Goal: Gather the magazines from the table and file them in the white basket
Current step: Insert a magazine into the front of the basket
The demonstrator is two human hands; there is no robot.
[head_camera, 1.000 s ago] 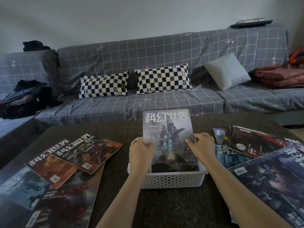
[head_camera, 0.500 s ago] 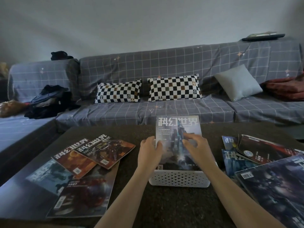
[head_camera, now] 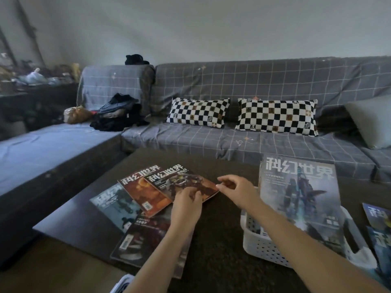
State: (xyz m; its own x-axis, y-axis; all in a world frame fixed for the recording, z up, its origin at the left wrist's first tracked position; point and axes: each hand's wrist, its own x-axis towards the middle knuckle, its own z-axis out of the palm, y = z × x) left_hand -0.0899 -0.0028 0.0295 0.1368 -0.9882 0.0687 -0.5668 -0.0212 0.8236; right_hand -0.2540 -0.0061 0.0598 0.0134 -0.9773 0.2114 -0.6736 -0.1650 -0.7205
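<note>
A blue-grey magazine [head_camera: 300, 193] stands upright in the white basket [head_camera: 264, 248] at the right of the dark table [head_camera: 213, 235]. Left of the basket lies a fan of magazines: a brown one [head_camera: 179, 180] on top, an orange one [head_camera: 139, 191], a pale blue one [head_camera: 114, 204] and a dark red one [head_camera: 139, 240]. My left hand [head_camera: 186, 206] pinches the brown magazine's near edge. My right hand [head_camera: 237, 190] hovers at that magazine's right corner, fingers curled and apart, holding nothing. More magazines [head_camera: 378, 225] lie at the far right edge.
A grey checked sofa [head_camera: 232, 142] runs behind the table with two checkered pillows [head_camera: 197, 113] and a grey cushion [head_camera: 372, 121]. Dark clothes [head_camera: 118, 115] are piled in its left corner. A white object [head_camera: 122, 284] shows at the bottom edge by the table's near side.
Both hands let go of the magazine standing in the basket and moved left to the brown magazine on the pile. The view has swung left.
</note>
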